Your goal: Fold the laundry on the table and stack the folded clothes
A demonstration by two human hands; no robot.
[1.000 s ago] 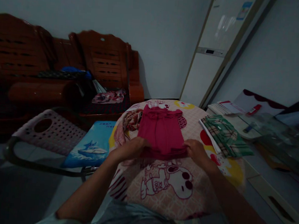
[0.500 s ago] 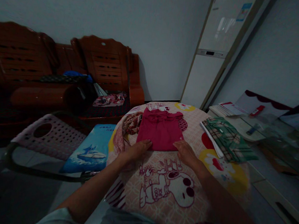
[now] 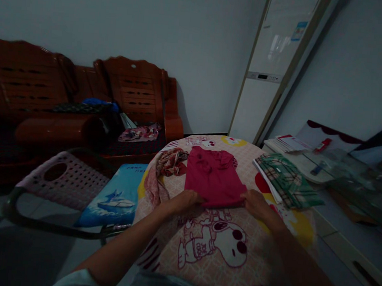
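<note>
A folded magenta shirt (image 3: pixel 213 178) lies on the round table, its near edge slightly raised toward me. My left hand (image 3: pixel 189 201) is closed on the near left corner of the shirt, the fingertips partly hidden. At the near right corner, my right hand (image 3: pixel 255 204) pinches the fabric. Left of the shirt is a crumpled patterned scarf (image 3: pixel 158 175). A folded green plaid garment (image 3: pixel 285 179) rests to the right, on top of something white and flat.
A cartoon-print cloth (image 3: pixel 208 259) covers the table. On the left stands a woven chair (image 3: pixel 65 179) with a blue printed cushion (image 3: pixel 117 196). Behind are wooden armchairs (image 3: pixel 136 83). At right, a side cabinet (image 3: pixel 335 240) carries papers and a red item (image 3: pixel 323 144).
Both hands have gone from resting on the shirt's near corners to gripping them. The shirt has shifted right and toward me, and its near edge has lifted a little.
</note>
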